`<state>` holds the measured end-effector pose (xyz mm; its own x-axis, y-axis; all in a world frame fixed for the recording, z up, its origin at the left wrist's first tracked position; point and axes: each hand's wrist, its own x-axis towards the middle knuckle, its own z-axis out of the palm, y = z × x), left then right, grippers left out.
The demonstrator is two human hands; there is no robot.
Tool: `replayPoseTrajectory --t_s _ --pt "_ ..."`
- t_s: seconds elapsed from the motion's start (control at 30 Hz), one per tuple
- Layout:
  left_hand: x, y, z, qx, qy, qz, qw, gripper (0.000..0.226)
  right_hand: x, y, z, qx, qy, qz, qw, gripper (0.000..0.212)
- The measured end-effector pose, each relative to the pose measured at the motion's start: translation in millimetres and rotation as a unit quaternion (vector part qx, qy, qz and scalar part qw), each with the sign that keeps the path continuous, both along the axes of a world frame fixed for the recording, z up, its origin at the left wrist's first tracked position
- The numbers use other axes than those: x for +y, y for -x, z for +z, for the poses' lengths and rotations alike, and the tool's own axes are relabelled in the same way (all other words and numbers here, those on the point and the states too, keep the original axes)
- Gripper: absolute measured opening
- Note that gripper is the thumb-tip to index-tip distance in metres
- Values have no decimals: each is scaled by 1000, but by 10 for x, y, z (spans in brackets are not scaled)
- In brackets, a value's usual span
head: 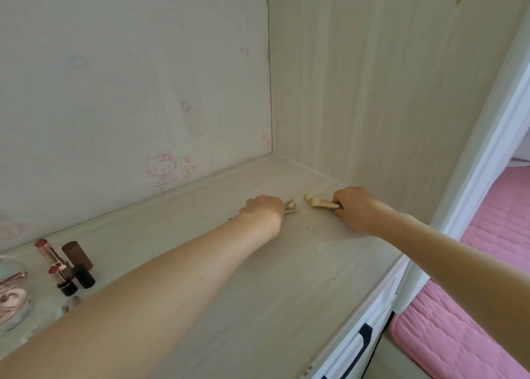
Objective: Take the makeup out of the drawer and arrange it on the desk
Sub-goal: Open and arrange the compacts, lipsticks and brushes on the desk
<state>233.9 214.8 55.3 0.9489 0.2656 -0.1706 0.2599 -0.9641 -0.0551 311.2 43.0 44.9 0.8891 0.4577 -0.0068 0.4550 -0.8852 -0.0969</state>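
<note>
The left hand holds thin brushes. The right hand grips fat brushes near them. Lay them down gently, side by side.

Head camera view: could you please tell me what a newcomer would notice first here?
Two bare arms reach across the pale desk: the left hand holds small brushes and the right hand grips pale-tipped brushes, near the back right corner. At the left edge lie uncapped lipsticks beside their caps. Pink cartoon cat drawings mark the back wall.

Head view — high, angled down over desk, near corner.
</note>
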Motion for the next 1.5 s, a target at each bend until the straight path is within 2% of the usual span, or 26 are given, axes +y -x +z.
replayPoseTrajectory --t_s 0.2,0.37,0.43,0.5,0.53,0.57,0.63,0.67,0.7,0.77,0.83,0.93,1.03,1.23,1.37,1.43,1.5 --pt "-31 -47 -144 -3 -5 73 997 51 -10 33 -26 -13 -42 -2 999 20" --pt "39 -86 -157 14 45 92 995 44 -22 118 -29 -25 -113 -17 993 21" --pt "69 -67 -101 -4 76 89 993 39 -27 165 -11 -23 -144 -23 989 20" --pt "140 -15 -9 -16 130 83 988 27 -23 226 20 3 -203 -42 978 19" --pt "206 15 35 -10 193 74 978 16 -15 259 43 42 -262 -57 962 18" --pt "268 56 92 -3 298 67 952 13 3 299 71 101 -341 -72 932 16" --pt "396 172 200 7 528 85 845 21 64 402 139 223 -478 -88 845 12" --pt "460 246 246 0 587 94 804 21 99 452 173 258 -509 -85 817 10" --pt "516 318 285 -11 617 99 781 21 135 496 203 276 -523 -78 803 10" --pt "582 476 338 -29 644 99 758 17 226 599 258 299 -537 -61 787 10" --pt "632 669 387 -55 655 96 747 10 343 715 298 314 -548 -47 774 12" --pt "730 1012 430 -102 657 84 743 13 565 946 346 305 -561 -29 769 14" --pt "863 1429 472 -142 640 71 752 16 818 1235 399 312 -566 -6 763 15" --pt "1261 2442 474 -166 542 85 819 20 1269 1896 417 358 -525 45 771 16" --pt "1551 3156 402 -189 338 55 920 20 1545 2307 364 390 -506 64 767 16" --pt "1677 3489 352 -194 260 48 945 20 1672 2501 333 398 -492 75 771 15" --pt "1773 3796 300 -200 215 60 954 25 1775 2691 311 414 -482 86 768 14"
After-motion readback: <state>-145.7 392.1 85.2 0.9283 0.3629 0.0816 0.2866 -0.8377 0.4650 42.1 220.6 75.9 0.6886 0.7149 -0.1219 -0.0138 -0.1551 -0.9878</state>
